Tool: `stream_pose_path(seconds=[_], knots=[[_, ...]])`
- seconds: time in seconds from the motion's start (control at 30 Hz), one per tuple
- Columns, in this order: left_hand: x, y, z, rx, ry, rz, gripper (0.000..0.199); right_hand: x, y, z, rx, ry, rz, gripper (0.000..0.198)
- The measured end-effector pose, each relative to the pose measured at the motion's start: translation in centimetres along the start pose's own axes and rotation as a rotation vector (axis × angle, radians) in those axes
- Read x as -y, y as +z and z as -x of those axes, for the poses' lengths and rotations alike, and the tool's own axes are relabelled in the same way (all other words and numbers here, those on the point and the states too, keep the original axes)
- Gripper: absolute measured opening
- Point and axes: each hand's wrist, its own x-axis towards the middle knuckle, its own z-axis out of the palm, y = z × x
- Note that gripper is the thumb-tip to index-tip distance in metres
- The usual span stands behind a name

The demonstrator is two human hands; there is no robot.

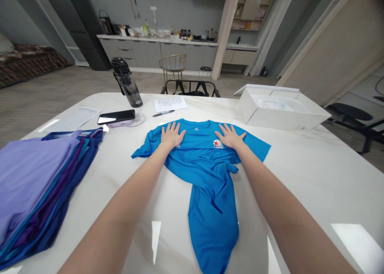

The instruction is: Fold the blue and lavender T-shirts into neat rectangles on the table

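A blue T-shirt lies on the white table, its collar at the far side. The upper chest and sleeves are spread out, while the lower part is bunched and twisted toward me. My left hand rests with fingers spread near the left shoulder of the shirt. On the right side of the chest, my right hand presses flat with fingers apart, beside a white and red badge. Neither hand grips the fabric.
Folded clothes are stacked at the left. Behind them are a phone, a dark water bottle, a pen and a printed sheet. An opened white box stands at the back right. A black chair is beyond the table.
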Motion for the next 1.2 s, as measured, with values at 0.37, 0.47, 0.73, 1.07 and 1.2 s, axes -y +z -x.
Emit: stream_pose_path(seconds=[0.37, 0.47, 0.73, 1.07, 1.2], knots=[[0.0, -0.4, -3.3, -0.035, 0.052, -0.003, 0.075, -0.4, -0.3, -3.0, -0.011, 0.016, -0.01, 0.086], [-0.2, -0.2, -4.7, -0.039, 0.045, 0.007, 0.074, -0.4, -0.5, -3.6, -0.011, 0.02, -0.011, 0.086], [-0.5, 0.3, -7.3, -0.065, 0.039, -0.006, 0.078, -0.7, -0.7, -5.5, -0.025, 0.017, 0.007, 0.086], [-1.8, -0.6, -5.1, -0.342, 0.381, -0.013, 0.05, 0.7, -0.6, -3.5, -0.263, 0.006, 0.065, 0.076], [-4.7, -0.1, -0.5, -0.261, 0.56, -0.02, 0.041, 2.6, 0.0, 0.1, -0.402, -0.097, 0.061, 0.062]])
